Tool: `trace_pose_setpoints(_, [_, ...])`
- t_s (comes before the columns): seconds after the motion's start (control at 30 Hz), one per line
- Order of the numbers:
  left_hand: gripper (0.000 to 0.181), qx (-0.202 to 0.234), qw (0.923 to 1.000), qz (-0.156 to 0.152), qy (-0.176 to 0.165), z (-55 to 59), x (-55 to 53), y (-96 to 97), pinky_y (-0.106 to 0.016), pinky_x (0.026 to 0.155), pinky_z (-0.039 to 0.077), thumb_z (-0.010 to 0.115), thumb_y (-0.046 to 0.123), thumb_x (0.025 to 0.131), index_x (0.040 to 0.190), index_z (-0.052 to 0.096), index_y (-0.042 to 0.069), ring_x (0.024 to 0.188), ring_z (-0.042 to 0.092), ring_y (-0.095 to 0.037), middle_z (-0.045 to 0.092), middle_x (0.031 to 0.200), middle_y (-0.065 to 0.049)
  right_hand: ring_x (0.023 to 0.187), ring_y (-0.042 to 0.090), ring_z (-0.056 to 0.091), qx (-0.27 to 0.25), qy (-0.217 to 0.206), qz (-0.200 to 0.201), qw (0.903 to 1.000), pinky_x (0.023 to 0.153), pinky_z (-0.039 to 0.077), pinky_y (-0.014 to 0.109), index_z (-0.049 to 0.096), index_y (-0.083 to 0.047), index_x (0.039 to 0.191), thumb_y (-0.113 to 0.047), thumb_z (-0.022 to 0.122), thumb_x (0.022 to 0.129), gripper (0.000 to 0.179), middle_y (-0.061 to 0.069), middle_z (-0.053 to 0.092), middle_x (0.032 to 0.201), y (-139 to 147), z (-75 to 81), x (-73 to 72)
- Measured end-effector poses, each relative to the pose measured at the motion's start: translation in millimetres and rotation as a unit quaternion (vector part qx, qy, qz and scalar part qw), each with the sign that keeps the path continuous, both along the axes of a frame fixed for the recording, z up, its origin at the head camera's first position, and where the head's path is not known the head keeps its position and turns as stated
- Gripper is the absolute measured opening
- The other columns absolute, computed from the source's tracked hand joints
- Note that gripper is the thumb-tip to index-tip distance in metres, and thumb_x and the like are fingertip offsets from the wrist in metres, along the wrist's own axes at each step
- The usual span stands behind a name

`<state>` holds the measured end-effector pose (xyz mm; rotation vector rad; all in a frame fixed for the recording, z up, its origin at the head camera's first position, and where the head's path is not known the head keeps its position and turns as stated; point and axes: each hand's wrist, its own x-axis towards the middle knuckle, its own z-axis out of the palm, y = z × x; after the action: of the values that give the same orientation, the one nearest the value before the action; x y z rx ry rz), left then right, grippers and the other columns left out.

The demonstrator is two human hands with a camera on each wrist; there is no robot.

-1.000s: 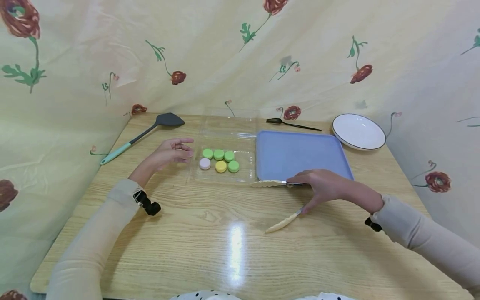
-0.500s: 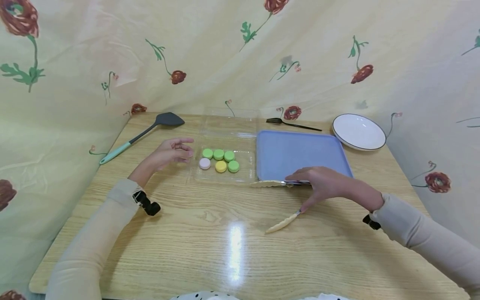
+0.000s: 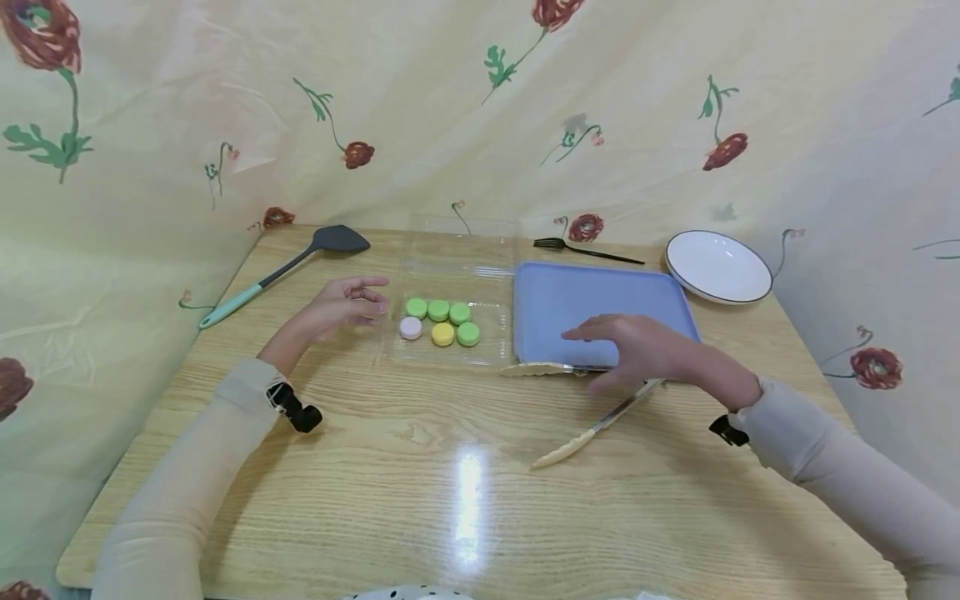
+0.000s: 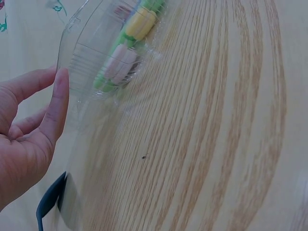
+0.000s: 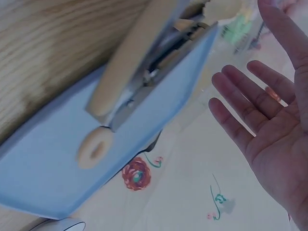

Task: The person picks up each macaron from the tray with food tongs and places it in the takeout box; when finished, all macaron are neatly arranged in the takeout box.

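Beside the clear plastic box (image 3: 491, 333), my left hand (image 3: 333, 308) holds its left edge between thumb and fingers. Green, yellow and pale lilac macarons (image 3: 442, 334) sit in the box; its clear lid stands folded back. Over the front edge of the blue tray (image 3: 577, 300) my right hand (image 3: 645, 346) hovers, fingers spread, holding nothing. Below it lie the tongs (image 3: 611, 417), metal with cream tips, their arms spread. One arm runs along the tray's front edge, the other slants across the table. In the right wrist view the tongs' ring end (image 5: 86, 153) shows over the tray.
A turner (image 3: 288, 267) with a mint handle lies at the back left. Behind the tray is a black fork (image 3: 588, 250). A white dish (image 3: 718, 267) with a dark rim stands at the back right. Flowered cloth hangs behind the wooden table (image 3: 360, 483).
My right hand has let go of the tongs and risen a little above them, slightly away from me. The tongs stay on the table. My left hand keeps its place at the box.
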<state>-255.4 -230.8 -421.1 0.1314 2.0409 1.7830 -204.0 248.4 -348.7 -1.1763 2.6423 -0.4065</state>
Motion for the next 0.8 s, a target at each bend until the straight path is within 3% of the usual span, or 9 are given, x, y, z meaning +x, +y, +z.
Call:
trace_pose_setpoints(0.1, [0.067, 0.004, 1.0, 0.003, -0.002, -0.3, -0.4, 0.3, -0.023, 0.085, 0.062, 0.065, 0.003, 0.098, 0.157, 0.033, 0.0, 0.094, 0.068, -0.009, 0.061, 0.11, -0.001, 0.12, 0.033, 0.066, -0.022, 0.03, 0.009, 0.9993, 0.097, 0.058, 0.053, 0.066, -0.009, 0.136, -0.032, 0.091, 0.076, 0.068, 0.011, 0.069, 0.132, -6, 5.6, -8.6])
trace_pose_setpoints(0.23, [0.066, 0.009, 0.9999, 0.005, 0.001, -0.8, -0.2, 0.9, -0.023, 0.084, 0.062, 0.064, 0.003, 0.099, 0.157, 0.033, -0.001, 0.093, 0.068, -0.008, 0.062, 0.109, 0.0, 0.11, 0.029, 0.069, -0.051, 0.04, 0.002, 0.9979, 0.091, 0.06, 0.05, 0.067, -0.007, 0.134, -0.026, 0.09, 0.079, 0.063, 0.011, 0.071, 0.126, -12, 14.5, -22.6])
trace_pose_setpoints(0.5, [0.066, 0.014, 0.9999, 0.009, 0.003, -2.0, -0.2, 0.2, -0.023, 0.084, 0.062, 0.064, 0.002, 0.098, 0.157, 0.033, -0.002, 0.093, 0.068, -0.008, 0.062, 0.109, -0.001, 0.106, 0.034, 0.068, -0.147, 0.046, -0.048, 0.9869, 0.089, 0.059, 0.054, 0.066, 0.0, 0.132, -0.011, 0.083, 0.085, 0.051, 0.018, 0.072, 0.122, -21, 28.3, -59.4])
trace_pose_setpoints(0.6, [0.066, 0.014, 0.9998, 0.011, 0.003, -1.5, 0.4, 0.3, -0.022, 0.083, 0.062, 0.064, 0.002, 0.098, 0.157, 0.033, -0.001, 0.092, 0.068, -0.008, 0.062, 0.109, 0.0, 0.105, 0.033, 0.068, -0.175, 0.038, -0.089, 0.9799, 0.09, 0.06, 0.053, 0.068, -0.002, 0.131, -0.009, 0.081, 0.087, 0.046, 0.018, 0.072, 0.121, -25, 30.7, -72.0])
trace_pose_setpoints(0.7, [0.065, 0.016, 0.9998, 0.014, 0.001, -1.3, 1.4, 1.4, -0.022, 0.082, 0.062, 0.064, 0.001, 0.098, 0.156, 0.034, -0.001, 0.091, 0.068, -0.007, 0.062, 0.108, 0.001, 0.105, 0.032, 0.069, -0.196, 0.018, -0.125, 0.9724, 0.091, 0.061, 0.046, 0.07, -0.004, 0.129, -0.009, 0.079, 0.089, 0.041, 0.016, 0.072, 0.118, -29, 30.7, -83.1])
trace_pose_setpoints(0.8, [0.066, 0.018, 0.9998, 0.012, 0.003, -0.9, 2.5, 2.2, -0.022, 0.083, 0.062, 0.064, 0.001, 0.098, 0.157, 0.034, -0.001, 0.091, 0.068, -0.006, 0.063, 0.108, 0.001, 0.107, 0.029, 0.069, -0.207, -0.001, -0.149, 0.9668, 0.089, 0.061, 0.026, 0.069, -0.006, 0.132, -0.011, 0.077, 0.092, 0.042, 0.014, 0.071, 0.118, -32, 26.5, -94.5])
